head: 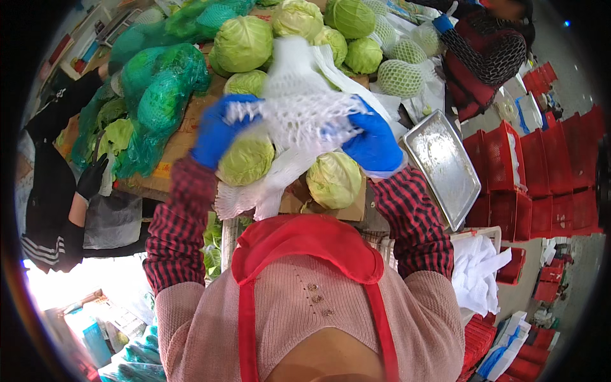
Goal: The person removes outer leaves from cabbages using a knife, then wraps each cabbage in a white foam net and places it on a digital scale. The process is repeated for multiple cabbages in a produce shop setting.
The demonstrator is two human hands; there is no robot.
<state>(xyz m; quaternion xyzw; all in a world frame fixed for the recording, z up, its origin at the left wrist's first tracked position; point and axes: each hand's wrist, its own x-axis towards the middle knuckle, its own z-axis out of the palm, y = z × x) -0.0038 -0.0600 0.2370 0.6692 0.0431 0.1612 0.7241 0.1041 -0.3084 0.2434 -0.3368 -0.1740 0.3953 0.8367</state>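
Note:
Between my two blue-gloved hands a white foam mesh sleeve (305, 114) is stretched out sideways, blurred in places. My left hand (219, 129) grips one side of its opening and my right hand (374, 136) the other. Below the sleeve lie two bare green cabbages, one near my left hand (246, 160) and one near my right hand (333, 180). More foam sleeves (248, 196) lie flat between and beside them. Beyond my hands bare cabbages (243, 44) are heaped on cardboard, and several cabbages in foam mesh (400, 78) sit at the back right.
Green net bags of vegetables (160, 100) fill the left of the table. A metal tray (443, 167) lies at the right, with stacked red crates (506, 157) past it. A co-worker's black-gloved hand (93, 176) is at the left; another co-worker (487, 57) is at the upper right.

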